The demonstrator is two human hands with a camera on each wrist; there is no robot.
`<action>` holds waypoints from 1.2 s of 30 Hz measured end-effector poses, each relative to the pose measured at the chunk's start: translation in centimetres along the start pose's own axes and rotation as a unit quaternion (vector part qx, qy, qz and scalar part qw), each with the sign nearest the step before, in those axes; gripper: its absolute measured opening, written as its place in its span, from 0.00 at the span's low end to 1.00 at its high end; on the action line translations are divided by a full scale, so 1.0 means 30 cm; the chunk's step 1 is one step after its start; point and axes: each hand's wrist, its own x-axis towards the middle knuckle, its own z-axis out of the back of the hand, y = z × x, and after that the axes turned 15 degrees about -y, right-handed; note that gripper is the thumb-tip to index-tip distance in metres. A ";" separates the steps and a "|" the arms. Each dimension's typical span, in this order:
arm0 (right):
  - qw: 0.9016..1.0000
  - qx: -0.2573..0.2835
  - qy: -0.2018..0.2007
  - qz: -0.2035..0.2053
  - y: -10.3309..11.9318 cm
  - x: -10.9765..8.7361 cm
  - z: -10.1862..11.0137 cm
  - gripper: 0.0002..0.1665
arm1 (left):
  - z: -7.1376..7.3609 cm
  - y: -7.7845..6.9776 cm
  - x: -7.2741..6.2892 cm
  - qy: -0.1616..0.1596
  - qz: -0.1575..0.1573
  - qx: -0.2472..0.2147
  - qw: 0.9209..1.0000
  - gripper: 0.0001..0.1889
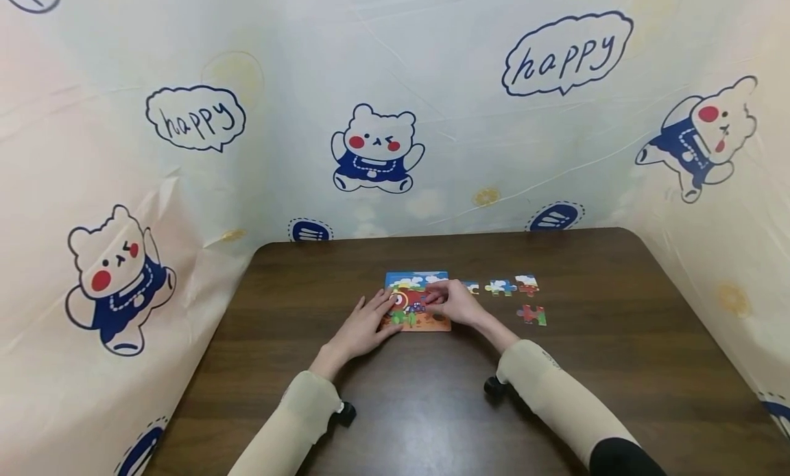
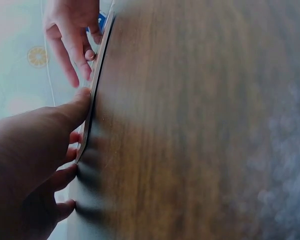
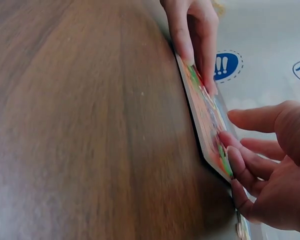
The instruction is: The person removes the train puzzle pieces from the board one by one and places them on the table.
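Note:
A small jigsaw puzzle board (image 1: 440, 324) with a blue sky, a red picture and an orange lower part lies flat on the table. My left hand (image 1: 363, 330) rests along its left side, fingers spread over the picture and thumb at the lower edge. From the right, my right hand (image 1: 458, 303) reaches over the board. Its fingertips (image 3: 223, 137) are down at the picture, while the thumb stands apart from them in the right wrist view. Between those fingers no loose piece shows. The hand hides part of the board's right side.
Right of the board lie several loose puzzle pieces: a blue and white one (image 1: 500, 287), one with white and red (image 1: 527, 284), a red and green one (image 1: 532, 315), and one partly behind the right hand (image 1: 472, 287). A printed cloth (image 1: 444, 153) hangs behind the brown table (image 1: 420, 407).

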 end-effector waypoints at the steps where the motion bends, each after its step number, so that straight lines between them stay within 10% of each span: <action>1: 1.000 -0.001 -0.005 -0.006 0.000 0.001 -0.004 0.29 | -0.002 0.002 0.000 -0.002 -0.001 -0.002 1.000 0.41; 36: 0.996 -0.002 -0.080 -0.040 0.007 0.005 -0.065 0.25 | 0.002 -0.011 0.004 0.014 0.017 0.031 0.999 0.39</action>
